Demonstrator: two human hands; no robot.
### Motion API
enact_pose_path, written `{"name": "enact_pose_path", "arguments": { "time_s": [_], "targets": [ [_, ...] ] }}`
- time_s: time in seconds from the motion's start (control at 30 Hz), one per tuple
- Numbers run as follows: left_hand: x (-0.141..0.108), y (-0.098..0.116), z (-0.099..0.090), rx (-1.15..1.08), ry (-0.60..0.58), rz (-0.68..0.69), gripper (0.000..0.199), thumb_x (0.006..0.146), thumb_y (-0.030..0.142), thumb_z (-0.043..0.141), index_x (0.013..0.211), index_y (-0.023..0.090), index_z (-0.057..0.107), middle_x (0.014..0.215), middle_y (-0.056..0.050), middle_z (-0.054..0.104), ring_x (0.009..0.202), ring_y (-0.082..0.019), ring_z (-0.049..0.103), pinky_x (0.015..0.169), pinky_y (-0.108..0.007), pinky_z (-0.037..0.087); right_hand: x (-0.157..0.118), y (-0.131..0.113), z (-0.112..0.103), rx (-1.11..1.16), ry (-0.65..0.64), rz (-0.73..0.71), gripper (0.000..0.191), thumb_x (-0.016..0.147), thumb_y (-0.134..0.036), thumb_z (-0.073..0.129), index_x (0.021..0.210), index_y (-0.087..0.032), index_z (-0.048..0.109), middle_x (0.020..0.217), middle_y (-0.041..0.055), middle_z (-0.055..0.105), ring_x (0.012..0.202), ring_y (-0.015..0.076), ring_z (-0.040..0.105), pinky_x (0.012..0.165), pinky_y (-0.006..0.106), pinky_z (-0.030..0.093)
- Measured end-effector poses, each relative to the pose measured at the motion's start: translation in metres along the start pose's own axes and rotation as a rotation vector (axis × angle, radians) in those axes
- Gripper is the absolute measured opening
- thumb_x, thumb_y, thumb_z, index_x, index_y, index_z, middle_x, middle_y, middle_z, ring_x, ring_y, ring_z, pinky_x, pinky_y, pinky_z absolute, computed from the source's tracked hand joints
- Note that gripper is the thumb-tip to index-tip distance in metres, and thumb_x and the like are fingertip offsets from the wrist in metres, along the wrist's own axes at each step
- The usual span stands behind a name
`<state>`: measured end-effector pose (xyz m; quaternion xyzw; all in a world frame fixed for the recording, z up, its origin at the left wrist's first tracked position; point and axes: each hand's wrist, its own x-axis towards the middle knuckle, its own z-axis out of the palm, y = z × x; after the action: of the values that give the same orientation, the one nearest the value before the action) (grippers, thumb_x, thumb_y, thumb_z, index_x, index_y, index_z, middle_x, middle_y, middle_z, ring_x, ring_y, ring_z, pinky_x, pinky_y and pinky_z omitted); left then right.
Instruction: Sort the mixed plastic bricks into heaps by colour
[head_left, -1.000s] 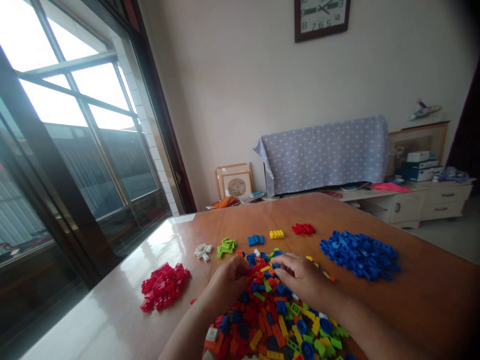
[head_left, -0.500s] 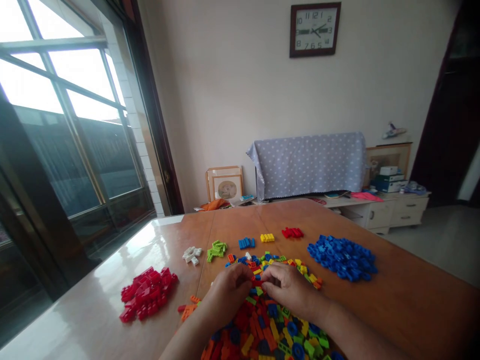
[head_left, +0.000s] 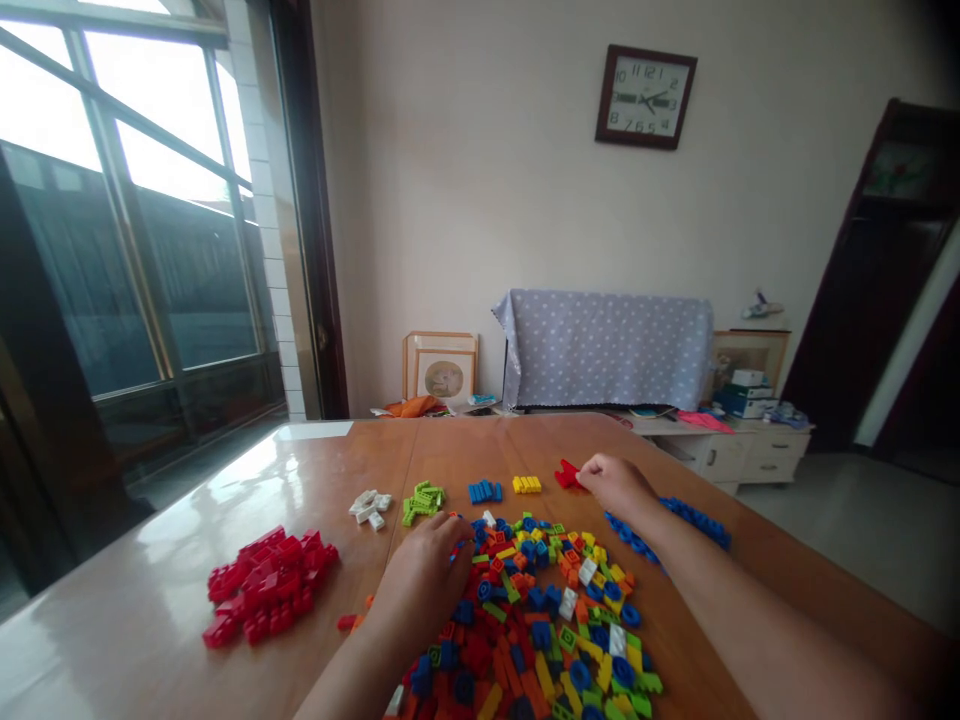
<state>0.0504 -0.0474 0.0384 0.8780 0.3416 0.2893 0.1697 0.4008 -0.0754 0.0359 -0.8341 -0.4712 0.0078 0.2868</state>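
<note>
Right hand (head_left: 619,487): fingertips at the small red bricks (head_left: 567,474), far side of the table (head_left: 172,560); whether they pinch one cannot be told.
Left hand (head_left: 433,553): fingers curled at the left edge of the mixed heap (head_left: 540,635); grip hidden.
Back row: white bricks (head_left: 370,507), green bricks (head_left: 424,502), blue bricks (head_left: 485,491), yellow bricks (head_left: 526,485).
Blue pile (head_left: 697,522): partly behind the right forearm.

On the wall (head_left: 465,180) before you hangs a brown-framed clock (head_left: 646,97); below it you can see a dotted cloth (head_left: 607,350), and to its left a framed picture (head_left: 444,378)
</note>
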Motion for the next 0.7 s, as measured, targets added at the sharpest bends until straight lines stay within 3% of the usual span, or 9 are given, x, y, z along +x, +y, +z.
{"name": "enact_pose_path", "arguments": {
  "time_s": [0.13,0.37,0.53,0.7],
  "targets": [
    [0.000,0.000,-0.003,0.038,-0.022,-0.017,0.022,0.097,0.028,0.046,0.096,0.023,0.067,0.098,-0.006,0.065,0.093,-0.021,0.061,0.080,-0.028,0.043,0.031,0.016,0.004,-0.107,-0.011,0.133,0.022,0.081,-0.039,0.060,0.081,-0.022,0.075,0.083,0.0072,0.076,0.077,0.0212,0.068,0.060,0.027,0.039],
    [0.002,-0.004,-0.002,0.088,-0.045,-0.042,0.020,0.096,0.028,0.049,0.093,0.023,0.068,0.096,-0.005,0.065,0.091,-0.021,0.061,0.077,-0.027,0.043,0.061,0.029,0.034,-0.239,-0.070,0.259,0.019,0.079,-0.037,0.065,0.080,-0.023,0.077,0.091,0.0138,0.077,0.088,0.0274,0.072,0.068,0.032,0.046],
    [0.003,-0.010,0.001,0.099,-0.040,-0.042,0.020,0.095,0.027,0.049,0.096,0.024,0.068,0.097,-0.005,0.066,0.091,-0.021,0.062,0.078,-0.027,0.042,0.072,0.033,0.049,-0.266,-0.091,0.278,0.024,0.080,-0.042,0.065,0.081,-0.023,0.078,0.093,0.0152,0.078,0.088,0.0291,0.073,0.069,0.033,0.049],
    [0.002,-0.012,-0.001,0.154,-0.051,-0.053,0.020,0.095,0.027,0.048,0.096,0.025,0.068,0.098,-0.005,0.067,0.094,-0.021,0.063,0.080,-0.027,0.043,0.075,0.042,0.050,-0.237,-0.082,0.236,0.039,0.085,-0.054,0.056,0.084,-0.023,0.079,0.094,0.0149,0.077,0.089,0.0282,0.072,0.069,0.032,0.048]
  ]
}}
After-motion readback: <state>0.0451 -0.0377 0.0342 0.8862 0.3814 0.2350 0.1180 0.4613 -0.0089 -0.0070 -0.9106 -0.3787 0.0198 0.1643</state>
